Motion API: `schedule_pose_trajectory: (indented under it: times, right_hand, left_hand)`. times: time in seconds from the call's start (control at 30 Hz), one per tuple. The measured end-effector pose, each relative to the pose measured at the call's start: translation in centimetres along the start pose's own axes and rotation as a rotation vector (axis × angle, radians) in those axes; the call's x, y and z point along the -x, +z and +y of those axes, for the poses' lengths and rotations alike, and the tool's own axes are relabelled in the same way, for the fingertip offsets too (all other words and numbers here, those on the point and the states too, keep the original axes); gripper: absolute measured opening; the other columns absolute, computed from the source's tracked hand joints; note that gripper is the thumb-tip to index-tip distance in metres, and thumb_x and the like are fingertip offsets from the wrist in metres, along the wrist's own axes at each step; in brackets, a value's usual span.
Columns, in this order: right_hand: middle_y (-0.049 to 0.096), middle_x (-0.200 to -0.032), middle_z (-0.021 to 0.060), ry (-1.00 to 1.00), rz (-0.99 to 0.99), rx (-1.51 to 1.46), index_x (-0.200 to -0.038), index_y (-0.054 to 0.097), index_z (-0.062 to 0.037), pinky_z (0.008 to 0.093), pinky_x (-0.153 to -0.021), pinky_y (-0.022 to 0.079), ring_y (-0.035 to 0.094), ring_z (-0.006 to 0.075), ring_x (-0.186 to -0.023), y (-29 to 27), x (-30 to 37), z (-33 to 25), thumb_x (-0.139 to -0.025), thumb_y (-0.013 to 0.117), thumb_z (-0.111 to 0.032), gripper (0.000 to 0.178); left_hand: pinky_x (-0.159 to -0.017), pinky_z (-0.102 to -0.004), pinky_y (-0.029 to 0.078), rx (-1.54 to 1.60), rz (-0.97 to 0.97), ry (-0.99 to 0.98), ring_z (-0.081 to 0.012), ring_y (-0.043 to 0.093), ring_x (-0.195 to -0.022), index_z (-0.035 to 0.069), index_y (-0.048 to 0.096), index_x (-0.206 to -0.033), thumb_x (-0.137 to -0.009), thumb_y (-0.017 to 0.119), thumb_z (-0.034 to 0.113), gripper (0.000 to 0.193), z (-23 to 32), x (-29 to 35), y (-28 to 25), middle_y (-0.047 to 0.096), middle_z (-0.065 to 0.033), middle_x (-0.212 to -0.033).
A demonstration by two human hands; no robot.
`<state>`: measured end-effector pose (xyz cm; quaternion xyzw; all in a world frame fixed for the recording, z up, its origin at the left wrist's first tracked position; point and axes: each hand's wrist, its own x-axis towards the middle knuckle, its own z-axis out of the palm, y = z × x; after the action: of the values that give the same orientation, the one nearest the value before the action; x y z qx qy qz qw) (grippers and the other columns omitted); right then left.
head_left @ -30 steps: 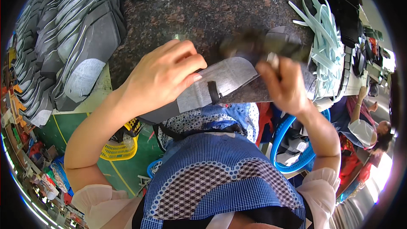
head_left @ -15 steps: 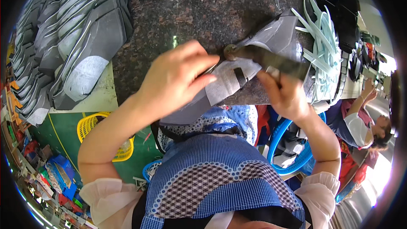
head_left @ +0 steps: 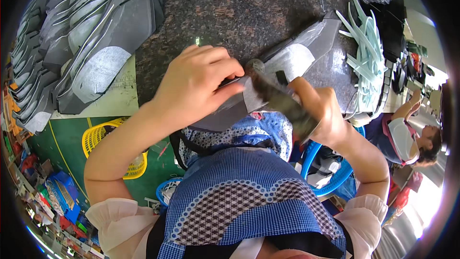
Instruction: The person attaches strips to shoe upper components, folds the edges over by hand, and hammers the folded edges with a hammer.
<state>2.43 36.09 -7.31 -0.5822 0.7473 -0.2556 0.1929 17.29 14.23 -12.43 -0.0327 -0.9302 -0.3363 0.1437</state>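
While the left hand (head_left: 194,88) presses down with bent fingers on the near end of a grey cut piece (head_left: 268,76), pinning it flat at the front edge of the dark speckled stone worktop (head_left: 230,14), the right hand (head_left: 321,115) is closed around the handle of a dark tool (head_left: 275,97), blurred so its kind cannot be told. That tool lies slantwise over the middle of the piece, its round head (head_left: 255,65) just beside the left fingertips. The grey piece is long and flat, with a paler lining patch (head_left: 292,60) on its upper face and a short black strip (head_left: 281,77) across it; its far end points up and right toward a heap of pale green strips (head_left: 366,52). Well apart on the left, many like grey pieces (head_left: 81,43) lie fanned in overlapping rows, resting partly on a pale sheet (head_left: 117,100). Below the worktop edge sit a yellow basket (head_left: 98,139) on a green floor (head_left: 57,139) and a blue hoop-shaped rim (head_left: 330,182). At the right rim another person (head_left: 407,134) bends over their own work.
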Motion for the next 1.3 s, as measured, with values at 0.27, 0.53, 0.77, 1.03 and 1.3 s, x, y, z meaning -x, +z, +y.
schedule_pose_trajectory:
  times: [0.27, 0.53, 0.77, 1.03, 1.3]
  right_hand:
    - [0.053, -0.059, 0.012, -0.027, -0.149, -0.029, -0.106, 0.061, 0.0048, 0.0328, -0.046, 0.04, 0.058, 0.0174, -0.05, -0.3, -0.6, -0.7, -0.095, 0.064, -0.006, 0.016]
    - [0.06, -0.062, 0.0121, -0.063, -0.05, 0.052, -0.096, 0.06, 0.0027, 0.0346, -0.044, 0.042, 0.057, 0.0177, -0.047, 1.7, 0.3, -0.3, -0.094, 0.067, -0.006, 0.012]
    - [0.063, -0.071, 0.0182, -0.224, 0.05, -0.031, -0.093, 0.063, 0.0042, 0.0383, -0.052, 0.048, 0.064, 0.0281, -0.058, 3.6, 0.8, 0.9, -0.093, 0.067, -0.004, 0.009]
    - [0.065, -0.077, 0.0175, -0.018, -0.183, 0.009, -0.097, 0.06, 0.0039, 0.04, -0.053, 0.05, 0.067, 0.0324, -0.06, 3.3, 0.1, -1.2, -0.09, 0.071, -0.005, 0.016]
    - [0.063, -0.069, 0.0168, -0.003, -0.155, -0.062, -0.097, 0.064, 0.0021, 0.0414, -0.05, 0.05, 0.068, 0.031, -0.062, 3.4, -0.4, -1.8, -0.09, 0.069, -0.005, 0.011]
  left_hand:
    - [-0.063, -0.0357, 0.048, 0.059, 0.096, 0.104, -0.0234, 0.059, -0.071, 0.004, 0.071, -0.088, -0.072, 0.083, 0.008, 0.021, -0.7, 2.3, 0.2, 0.06, -0.0046, -0.083]
    - [-0.068, -0.0369, 0.051, 0.057, -0.024, 0.04, -0.0256, 0.062, -0.08, 0.005, 0.07, -0.093, -0.073, 0.082, 0.01, 0.024, -1.2, 1.6, -0.9, 0.062, -0.0062, -0.09]
    - [-0.071, -0.0376, 0.052, 0.179, -0.073, -0.047, -0.0273, 0.064, -0.083, 0.003, 0.07, -0.096, -0.073, 0.083, 0.01, 0.028, -1.2, 3.0, -1.9, 0.064, -0.008, -0.092]
    - [-0.063, -0.0354, 0.049, 0.105, 0.046, -0.131, -0.0233, 0.062, -0.072, 0.004, 0.069, -0.083, -0.069, 0.087, 0.012, 0.024, -0.8, 4.6, -1.2, 0.063, -0.0053, -0.079]
    - [-0.06, -0.0351, 0.045, 0.001, 0.227, -0.063, -0.0225, 0.06, -0.067, 0.006, 0.069, -0.079, -0.069, 0.086, 0.009, 0.02, 0.2, 5.8, -0.1, 0.062, -0.0034, -0.078]
